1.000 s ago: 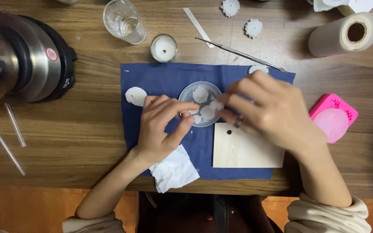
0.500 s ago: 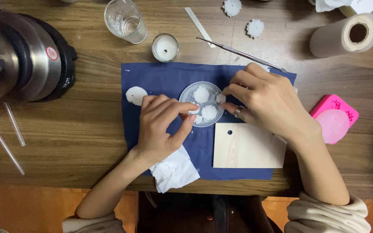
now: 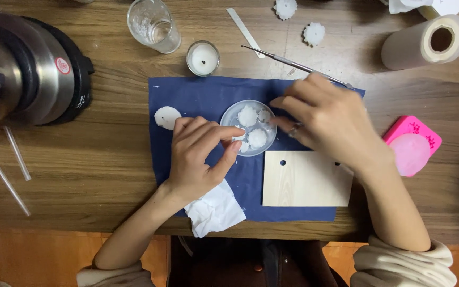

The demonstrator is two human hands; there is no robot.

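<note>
On the blue cloth [image 3: 203, 95] in the middle of the wooden table [image 3: 107, 159] sits a small clear round dish [image 3: 229, 116] with several white flower-shaped wax pieces [image 3: 247, 115] inside. The left hand [image 3: 200, 154] rests at the dish's near-left edge, thumb and forefinger pinched narrowly on what looks like one small white piece at the rim. The right hand [image 3: 328, 119] hovers over the dish's right side, fingers curled and close together; whether they hold anything I cannot tell, since the tips blur.

The step in hand seems to be arranging or picking the little pieces in the dish. The next move likely calls for a light, steady pinch, since the pieces look brittle and the dish could slide.

Nearby lie a thin wooden board [image 3: 306, 178], a crumpled tissue [image 3: 213, 210], a tealight candle [image 3: 203, 57], a pink mould [image 3: 413, 149] and a metal pot [image 3: 22, 69].
</note>
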